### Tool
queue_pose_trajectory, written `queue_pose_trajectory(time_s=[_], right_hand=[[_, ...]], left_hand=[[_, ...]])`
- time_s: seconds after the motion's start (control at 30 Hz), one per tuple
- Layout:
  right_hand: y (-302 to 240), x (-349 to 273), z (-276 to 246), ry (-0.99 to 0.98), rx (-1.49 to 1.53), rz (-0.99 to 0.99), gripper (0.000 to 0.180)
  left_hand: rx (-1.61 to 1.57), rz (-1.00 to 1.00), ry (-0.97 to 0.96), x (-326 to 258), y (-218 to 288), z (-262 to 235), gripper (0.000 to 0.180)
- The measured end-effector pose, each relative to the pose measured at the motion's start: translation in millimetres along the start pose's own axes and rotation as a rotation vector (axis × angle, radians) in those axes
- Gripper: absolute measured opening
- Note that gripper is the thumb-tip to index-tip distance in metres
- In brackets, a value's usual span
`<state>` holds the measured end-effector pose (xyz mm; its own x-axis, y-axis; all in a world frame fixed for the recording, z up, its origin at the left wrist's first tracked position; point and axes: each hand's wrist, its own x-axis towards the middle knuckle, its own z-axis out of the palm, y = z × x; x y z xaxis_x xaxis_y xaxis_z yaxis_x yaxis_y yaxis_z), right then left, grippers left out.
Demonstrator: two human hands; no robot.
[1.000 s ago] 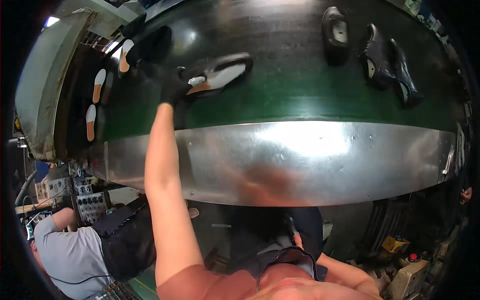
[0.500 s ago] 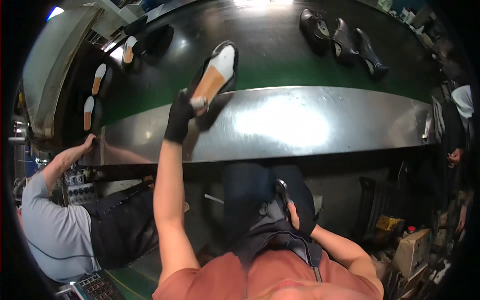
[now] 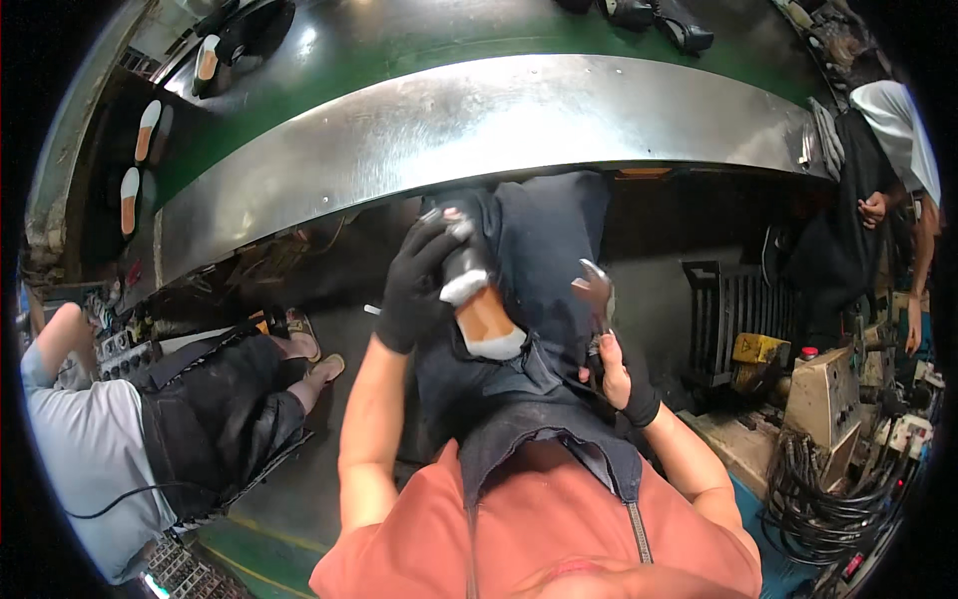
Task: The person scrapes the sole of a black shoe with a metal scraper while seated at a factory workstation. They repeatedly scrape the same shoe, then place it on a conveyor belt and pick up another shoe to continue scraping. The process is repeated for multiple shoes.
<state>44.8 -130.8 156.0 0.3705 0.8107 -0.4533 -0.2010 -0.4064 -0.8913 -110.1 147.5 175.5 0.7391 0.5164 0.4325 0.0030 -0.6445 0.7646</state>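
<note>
A black shoe point(image 3: 486, 317) lies bottom up across my dark-trousered lap, its underside tan in the middle with white patches. My left hand point(image 3: 417, 285), in a black glove with some fingertips bare, is closed around the shoe's far end and side; motion blurs it a little. To the right of the shoe, my right hand point(image 3: 616, 377) grips a metal hand tool point(image 3: 596, 288) with a curved, shiny head pointing away from me. Most of its handle is hidden in the hand, so its exact kind is unclear. The tool and the shoe are apart.
Ahead runs a steel-edged bench point(image 3: 469, 120). Shoe bottoms point(image 3: 148, 130) stand at its left, dark shoes point(image 3: 685, 34) at the far right. A seated co-worker point(image 3: 110, 429) is at left, another person point(image 3: 898, 140) at right. Near my right elbow sit a control box point(image 3: 820, 401) and coiled cables point(image 3: 813, 499).
My left hand has brought the shoe from above the bench back to my lap. My right hand has lifted the tool slightly outward. The view has tilted toward me.
</note>
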Motion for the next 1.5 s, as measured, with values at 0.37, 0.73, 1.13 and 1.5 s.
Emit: queue_pose_trajectory(time_s=[0.37, 0.73, 1.13, 1.5], right_hand=[[-19, 76, 36, -0.292, 0.133, -0.146, 0.043], [1, 47, 65, -0.278, -0.318, -0.366, 0.025], [54, 0, -15, -0.732, -0.572, -0.670, 0.047], [-15, 64, 0, -0.604, -0.698, -1.019, 0.045]], left_hand=[[-0.773, -0.280, -0.077, 35, -56, 66, 0.081], [-0.616, -0.185, -0.093, -3, -9, 45, 0.076], [-1.746, -1.436, 0.474, -86, 43, 75, 0.043], [-1.649, -0.823, 0.066, -100, -55, 94, 0.059]])
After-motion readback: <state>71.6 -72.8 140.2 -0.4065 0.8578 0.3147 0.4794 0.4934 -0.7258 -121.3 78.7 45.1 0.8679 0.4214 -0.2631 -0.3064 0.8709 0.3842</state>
